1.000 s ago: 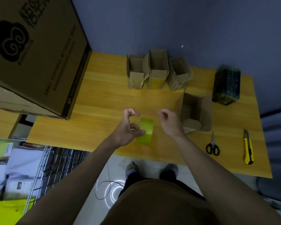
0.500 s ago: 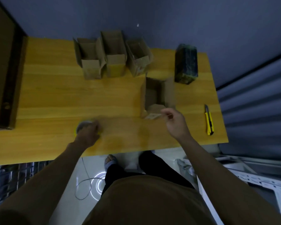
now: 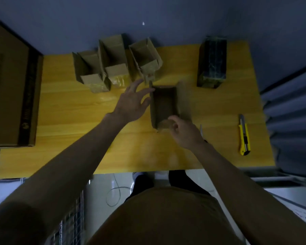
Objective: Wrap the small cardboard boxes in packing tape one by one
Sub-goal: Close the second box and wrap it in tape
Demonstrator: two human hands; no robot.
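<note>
1. A person stands at the near edge of a yellow wooden table (image 3: 64, 110), seen from above, with both bare arms reaching forward over it.
2. An open small cardboard box (image 3: 163, 105) sits near the middle of the table, slightly toward the right edge, its flaps standing up and its dark inside showing.
3. The left hand (image 3: 132, 103) is just beside the left wall of this box, fingers straight and spread, fingertips at or touching the wall's far corner. It holds nothing.
4. The right hand (image 3: 185, 132) is at the near end of the box, fingers curled at the near flap. The picture is blurred there, so I cannot tell whether it pinches the flap or only touches it.
5. Three more open cardboard boxes (image 3: 113, 64) stand in a row along the far edge, left of centre, touching or nearly touching each other. Clear tape shines on the near faces of the left two.
6. A dark wrapped package (image 3: 212, 62) stands near the far right corner, well apart from the other boxes.
7. A yellow utility knife (image 3: 244, 137) lies near the right edge, pointing away from the person.
8. A thin metal tip (image 3: 201, 130) shows just beyond the right wrist; the rest of it is hidden.
9. A large cardboard carton (image 3: 11, 89) covers the left edge of the table.
10. Below the near edge are the person's feet, a pale floor and a loop of white cable (image 3: 113, 195).
</note>
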